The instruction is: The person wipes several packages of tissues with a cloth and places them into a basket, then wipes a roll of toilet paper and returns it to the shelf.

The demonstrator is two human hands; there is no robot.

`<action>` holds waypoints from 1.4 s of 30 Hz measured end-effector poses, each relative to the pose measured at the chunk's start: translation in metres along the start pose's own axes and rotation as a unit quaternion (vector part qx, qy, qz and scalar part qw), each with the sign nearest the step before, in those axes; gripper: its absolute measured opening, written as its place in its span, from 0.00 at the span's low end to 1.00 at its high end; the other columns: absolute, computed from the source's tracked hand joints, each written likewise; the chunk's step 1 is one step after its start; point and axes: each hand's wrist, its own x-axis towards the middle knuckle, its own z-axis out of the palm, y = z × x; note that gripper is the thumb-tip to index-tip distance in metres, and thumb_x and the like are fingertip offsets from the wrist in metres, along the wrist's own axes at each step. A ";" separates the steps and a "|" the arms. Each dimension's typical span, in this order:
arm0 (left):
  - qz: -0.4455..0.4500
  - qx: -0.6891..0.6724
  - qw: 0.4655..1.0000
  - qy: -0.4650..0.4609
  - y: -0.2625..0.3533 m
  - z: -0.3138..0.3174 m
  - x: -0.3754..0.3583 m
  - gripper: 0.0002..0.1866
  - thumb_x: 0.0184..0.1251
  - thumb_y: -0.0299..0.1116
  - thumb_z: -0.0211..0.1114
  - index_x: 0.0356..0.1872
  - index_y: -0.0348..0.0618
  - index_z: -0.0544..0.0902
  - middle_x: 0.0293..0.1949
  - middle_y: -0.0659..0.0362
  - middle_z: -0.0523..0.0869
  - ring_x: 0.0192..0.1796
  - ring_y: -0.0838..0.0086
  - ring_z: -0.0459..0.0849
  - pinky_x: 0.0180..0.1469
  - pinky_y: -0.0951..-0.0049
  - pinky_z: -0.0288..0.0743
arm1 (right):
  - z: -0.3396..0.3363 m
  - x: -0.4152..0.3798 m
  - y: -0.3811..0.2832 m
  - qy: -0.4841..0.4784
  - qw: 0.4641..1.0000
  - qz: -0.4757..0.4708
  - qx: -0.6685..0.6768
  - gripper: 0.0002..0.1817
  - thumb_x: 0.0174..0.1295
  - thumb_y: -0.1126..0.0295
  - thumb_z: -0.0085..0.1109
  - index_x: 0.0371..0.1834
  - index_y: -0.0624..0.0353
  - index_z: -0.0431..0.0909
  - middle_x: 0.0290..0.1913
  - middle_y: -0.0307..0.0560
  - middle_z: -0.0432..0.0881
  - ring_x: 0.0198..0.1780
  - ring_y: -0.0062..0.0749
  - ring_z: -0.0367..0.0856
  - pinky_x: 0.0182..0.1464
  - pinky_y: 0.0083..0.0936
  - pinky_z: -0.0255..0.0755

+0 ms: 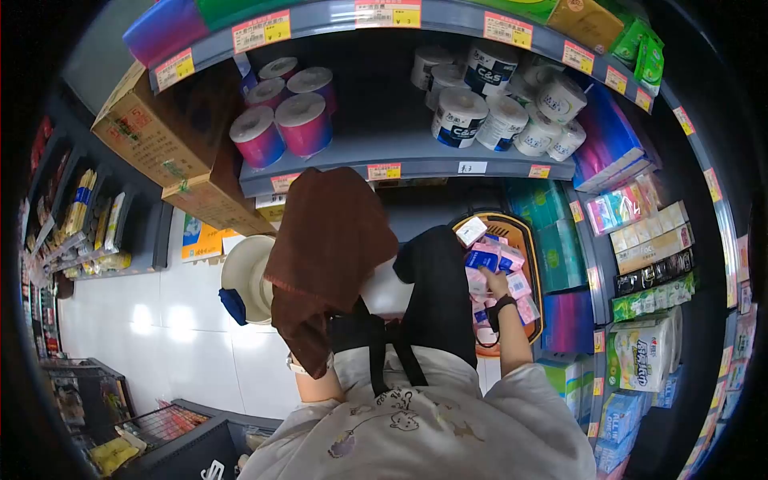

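Note:
My right hand reaches into an orange basket on the floor, its fingers closed on a blue-and-pink tissue pack. Several more pink and blue packs lie around it, and a white pack rests near the far rim. A dark band circles my right wrist. A brown cloth drapes over my left side and covers my left hand. Only the forearm and a light wristband show below the cloth, so its fingers are hidden.
A shelf ahead holds pink-blue rolls and white C&S rolls. Cardboard boxes stand at the left, above a pale bucket with a dark blue cloth on its rim. Packaged paper goods line the right shelves.

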 end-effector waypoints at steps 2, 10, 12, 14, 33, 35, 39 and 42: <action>-0.010 0.023 1.000 -0.010 -0.004 -0.004 0.004 0.24 0.53 0.38 0.58 0.52 0.41 0.67 0.51 0.52 0.71 0.54 0.69 0.69 0.53 0.74 0.62 | -0.022 -0.016 -0.008 -0.197 0.954 0.034 0.223 0.31 0.44 0.47 0.57 0.44 0.60 0.70 0.34 0.46 0.78 0.35 0.36 0.78 0.36 0.27 0.72; -0.038 0.358 0.912 -0.197 -0.032 0.002 0.055 0.24 0.53 0.38 0.58 0.51 0.41 0.68 0.51 0.51 0.72 0.54 0.68 0.70 0.53 0.74 0.63 | -0.068 -0.130 -0.082 -0.003 0.885 -0.261 0.385 0.20 0.53 0.64 0.54 0.47 0.63 0.65 0.42 0.42 0.71 0.42 0.21 0.68 0.46 0.18 0.60; -0.033 0.415 0.870 -0.264 -0.040 0.012 0.052 0.22 0.53 0.39 0.58 0.49 0.41 0.70 0.50 0.51 0.72 0.53 0.66 0.70 0.53 0.72 0.63 | -0.062 -0.180 -0.126 0.033 0.871 -0.353 0.341 0.24 0.54 0.66 0.54 0.50 0.65 0.60 0.44 0.45 0.68 0.45 0.26 0.66 0.49 0.21 0.58; -0.065 0.435 0.834 -0.333 -0.057 0.028 0.051 0.21 0.53 0.39 0.57 0.48 0.42 0.72 0.50 0.50 0.73 0.53 0.62 0.70 0.52 0.71 0.64 | -0.046 -0.236 -0.171 0.113 0.844 -0.462 0.246 0.28 0.51 0.62 0.56 0.52 0.65 0.59 0.44 0.47 0.67 0.45 0.30 0.64 0.50 0.25 0.57; 0.228 0.536 0.736 -0.346 -0.038 0.041 0.023 0.15 0.50 0.31 0.53 0.42 0.42 0.76 0.40 0.52 0.79 0.43 0.64 0.77 0.43 0.71 0.70 | -0.023 -0.292 -0.251 -0.217 0.801 -0.470 0.301 0.32 0.53 0.71 0.52 0.60 0.61 0.49 0.56 0.47 0.58 0.56 0.28 0.59 0.57 0.24 0.53; 0.066 0.516 0.780 -0.348 -0.034 0.041 0.020 0.20 0.49 0.33 0.59 0.46 0.43 0.74 0.46 0.49 0.75 0.49 0.57 0.73 0.50 0.66 0.66 | -0.022 -0.282 -0.243 -0.209 0.806 -0.486 0.266 0.32 0.53 0.72 0.52 0.60 0.61 0.49 0.56 0.47 0.59 0.56 0.28 0.59 0.58 0.24 0.52; 0.060 0.474 0.820 -0.316 -0.033 0.032 0.013 0.20 0.52 0.31 0.58 0.48 0.43 0.72 0.49 0.51 0.74 0.51 0.62 0.72 0.52 0.67 0.64 | -0.023 -0.277 -0.218 -0.241 0.803 -0.502 0.212 0.33 0.47 0.81 0.51 0.59 0.62 0.50 0.56 0.47 0.59 0.57 0.29 0.58 0.58 0.24 0.53; 0.077 0.362 0.889 -0.269 -0.029 0.017 0.018 0.22 0.53 0.34 0.56 0.51 0.41 0.69 0.53 0.51 0.70 0.55 0.62 0.68 0.55 0.69 0.60 | -0.022 -0.291 -0.196 -0.267 0.798 -0.512 0.171 0.34 0.44 0.83 0.53 0.58 0.63 0.53 0.55 0.47 0.59 0.55 0.30 0.62 0.55 0.26 0.58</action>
